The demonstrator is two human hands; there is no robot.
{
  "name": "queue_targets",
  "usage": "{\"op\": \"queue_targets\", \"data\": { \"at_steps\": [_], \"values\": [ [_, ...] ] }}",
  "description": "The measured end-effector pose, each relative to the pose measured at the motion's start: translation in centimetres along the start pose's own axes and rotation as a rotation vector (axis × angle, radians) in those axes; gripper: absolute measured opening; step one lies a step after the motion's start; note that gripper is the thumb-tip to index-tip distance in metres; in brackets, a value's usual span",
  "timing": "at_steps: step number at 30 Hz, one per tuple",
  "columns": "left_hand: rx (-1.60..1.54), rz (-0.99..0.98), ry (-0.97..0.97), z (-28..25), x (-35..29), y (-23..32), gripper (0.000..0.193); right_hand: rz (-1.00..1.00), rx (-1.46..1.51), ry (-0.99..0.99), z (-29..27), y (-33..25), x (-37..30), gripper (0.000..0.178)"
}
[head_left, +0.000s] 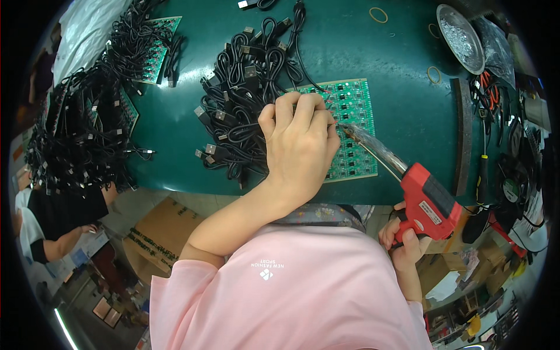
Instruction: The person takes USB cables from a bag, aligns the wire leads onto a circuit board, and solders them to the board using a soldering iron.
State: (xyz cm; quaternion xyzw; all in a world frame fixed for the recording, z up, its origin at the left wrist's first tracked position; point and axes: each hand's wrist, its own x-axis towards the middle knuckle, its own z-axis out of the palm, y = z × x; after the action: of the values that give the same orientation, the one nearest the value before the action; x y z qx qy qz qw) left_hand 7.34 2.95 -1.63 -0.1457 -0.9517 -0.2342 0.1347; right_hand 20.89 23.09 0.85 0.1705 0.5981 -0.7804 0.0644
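Observation:
My left hand [300,149] is closed, its fingers curled down over a green circuit board panel [357,154]. What the fingertips pinch is hidden under the hand. In my right hand [405,242] is a red and black soldering gun [429,204], gripped by its handle. The gun's long metal nose slants up and left, its tip at the board close beside my left fingertips. A heap of black USB cables [239,105] lies against the board's left side and runs under my left hand. One cable ends in thin red wires at the board's upper edge.
More circuit boards [154,61] with a big tangle of black cables [76,128] cover the table's left end. A metal bowl [461,38], a dark bar [462,137] and a screwdriver [482,178] lie right. Another person's arm [64,242] shows lower left, near a cardboard box [166,230].

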Motion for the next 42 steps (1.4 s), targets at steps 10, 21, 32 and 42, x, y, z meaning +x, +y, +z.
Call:
{"op": "queue_targets", "data": {
  "at_steps": [10,21,32,42],
  "values": [
    [-0.009,0.016,-0.007,0.0,0.0,-0.1,0.014,-0.005,0.01,-0.004,0.0,0.4,0.1,0.056],
    [-0.022,0.02,-0.012,0.0,0.0,-0.1,0.014,-0.023,-0.01,-0.056,-0.6,-0.3,0.0,0.059],
    [0.012,0.052,-0.003,0.1,0.2,0.0,0.013,-0.034,0.036,0.019,-0.7,-0.3,-0.1,0.066],
    [-0.165,0.521,-0.364,-2.4,3.9,-4.1,0.02,-0.065,0.046,0.011,-0.9,0.4,-0.3,0.065]
  ]
}}
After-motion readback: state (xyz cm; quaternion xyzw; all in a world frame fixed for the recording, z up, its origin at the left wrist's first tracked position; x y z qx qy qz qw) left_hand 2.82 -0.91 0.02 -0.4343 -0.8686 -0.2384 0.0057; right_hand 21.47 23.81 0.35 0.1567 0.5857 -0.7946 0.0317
